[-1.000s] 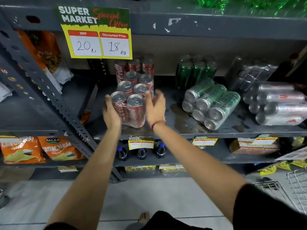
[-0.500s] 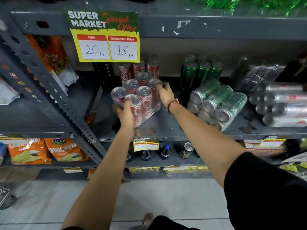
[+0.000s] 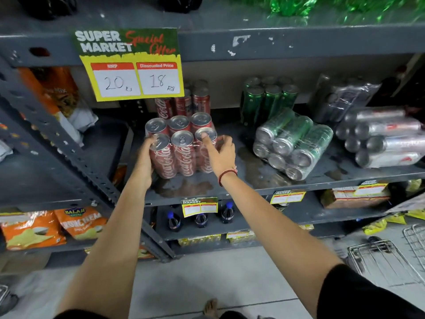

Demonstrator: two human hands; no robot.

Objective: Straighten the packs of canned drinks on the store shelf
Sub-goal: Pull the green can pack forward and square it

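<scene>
Grip: our left hand (image 3: 147, 157) and right hand (image 3: 218, 155) clamp the red can pack (image 3: 181, 146) from both sides | Change: half a second ago it was tilted and lifted; now upright on the shelf (image 3: 264, 180) | Meaning: red pack looks done; green pack (image 3: 292, 143) and silver pack (image 3: 384, 137) lie toppled, likely next.
</scene>
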